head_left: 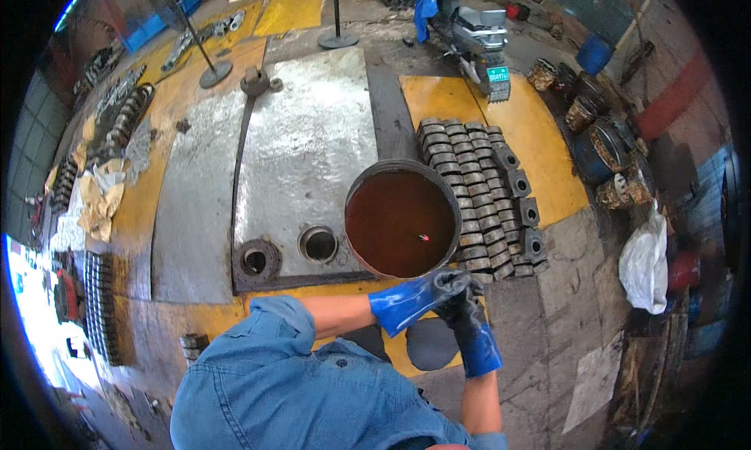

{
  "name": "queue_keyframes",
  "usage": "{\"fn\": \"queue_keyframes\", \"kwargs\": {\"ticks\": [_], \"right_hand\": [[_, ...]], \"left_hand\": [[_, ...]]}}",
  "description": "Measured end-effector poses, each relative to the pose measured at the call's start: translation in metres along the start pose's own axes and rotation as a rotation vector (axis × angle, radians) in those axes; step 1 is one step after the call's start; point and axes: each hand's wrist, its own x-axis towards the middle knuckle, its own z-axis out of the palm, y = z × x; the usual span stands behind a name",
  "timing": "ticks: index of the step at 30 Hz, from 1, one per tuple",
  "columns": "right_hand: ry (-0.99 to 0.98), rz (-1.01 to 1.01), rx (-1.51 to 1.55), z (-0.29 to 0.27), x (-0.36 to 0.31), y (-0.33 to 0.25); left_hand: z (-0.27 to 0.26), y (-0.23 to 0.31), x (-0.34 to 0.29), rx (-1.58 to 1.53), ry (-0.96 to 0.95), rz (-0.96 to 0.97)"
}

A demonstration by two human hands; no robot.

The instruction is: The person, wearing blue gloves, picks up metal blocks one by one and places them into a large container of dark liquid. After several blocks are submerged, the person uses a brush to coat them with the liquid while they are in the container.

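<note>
Both of my hands wear blue rubber gloves with dark, stained fingers. They meet just below the near right rim of a round drum (351,239) filled with reddish-brown liquid (399,207). My left hand (442,287) comes in from the left, fingers curled against the other glove. Closed as well, my right hand (463,305) reaches up from below. Whatever lies between the gloves, if anything, is too dark to make out. A small red-and-white thing (423,237) shows at the liquid's surface. Close to the right of the drum stand rows of stacked metal blocks (477,192).
A thick metal ring (256,263) and a thinner ring (318,244) lie on a steel plate (305,153) left of the drum. Farther off are a parked scooter (477,39) and a pedestal fan (215,74). Grimy buckets (602,149) and a white sack (644,262) line the right.
</note>
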Motion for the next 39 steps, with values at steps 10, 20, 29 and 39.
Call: {"fn": "queue_keyframes", "kwargs": {"ticks": [10, 20, 29, 39], "right_hand": [[0.099, -0.045, -0.213, -0.080, 0.100, -0.072], [-0.088, 0.242, -0.397, -0.238, 0.227, -0.091], [-0.656, 0.449, -0.966, -0.330, 0.306, 0.006], [-0.507, 1.171, -0.789, -0.393, 0.304, 0.164]], "left_hand": [[-0.070, 0.001, 0.043, 0.200, 0.162, -0.147], [-0.114, -0.127, 0.025, 0.787, 0.221, -0.435], [-0.073, -0.275, 0.004, 1.119, 0.223, -1.022], [-0.055, -0.488, -0.050, 0.068, 0.866, -0.773]]}}
